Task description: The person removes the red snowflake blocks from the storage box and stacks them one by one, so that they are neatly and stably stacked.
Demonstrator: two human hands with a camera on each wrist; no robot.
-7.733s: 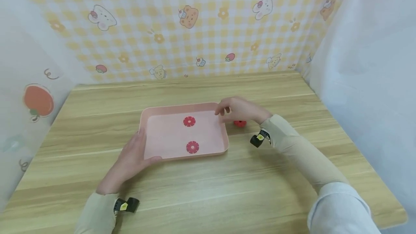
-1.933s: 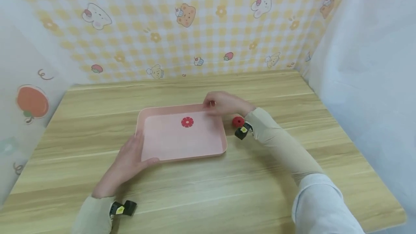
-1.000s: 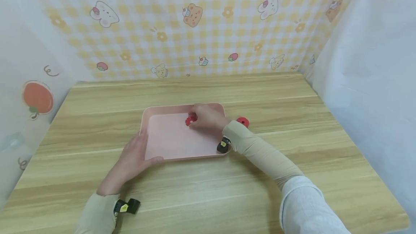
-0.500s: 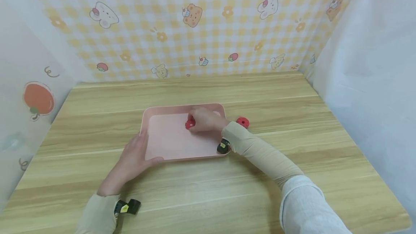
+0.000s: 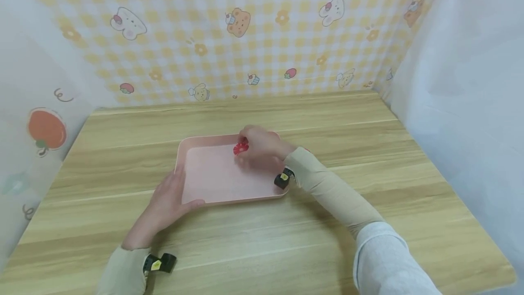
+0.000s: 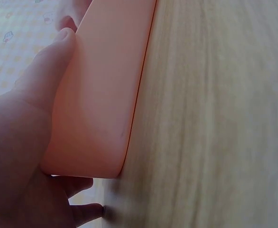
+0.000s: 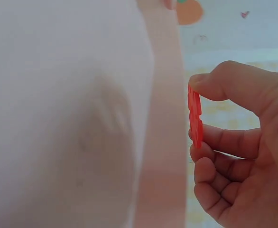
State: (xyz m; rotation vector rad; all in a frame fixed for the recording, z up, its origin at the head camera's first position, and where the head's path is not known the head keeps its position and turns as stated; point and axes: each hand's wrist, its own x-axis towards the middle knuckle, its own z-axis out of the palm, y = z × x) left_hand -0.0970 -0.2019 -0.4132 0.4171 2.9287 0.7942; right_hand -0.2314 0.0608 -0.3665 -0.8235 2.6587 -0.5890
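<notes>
My right hand (image 5: 259,147) pinches a red notched plastic disc (image 5: 240,149) between thumb and fingertips over the pink tray (image 5: 204,172). In the right wrist view the same red disc (image 7: 195,116) is seen edge-on, with the tray's pale floor (image 7: 58,142) to its left. At the tray's near left corner lies my left hand (image 5: 168,197), its thumb along the front rim and its fingers along the left side. The left wrist view shows the left hand (image 6: 30,123) with its thumb tip touching the rim of the tray (image 6: 96,95).
Just right of the tray, a sliver of another red disc (image 5: 308,150) shows behind the right sleeve; most of it is hidden. The wooden table (image 5: 262,240) meets a patterned wall (image 5: 266,35) at the back, with white walls at both sides.
One of two discs in the tray is gone by 1.9 s ago. My right hand then moves left into the tray, takes the other disc and now lifts it slightly. My left hand stays put.
</notes>
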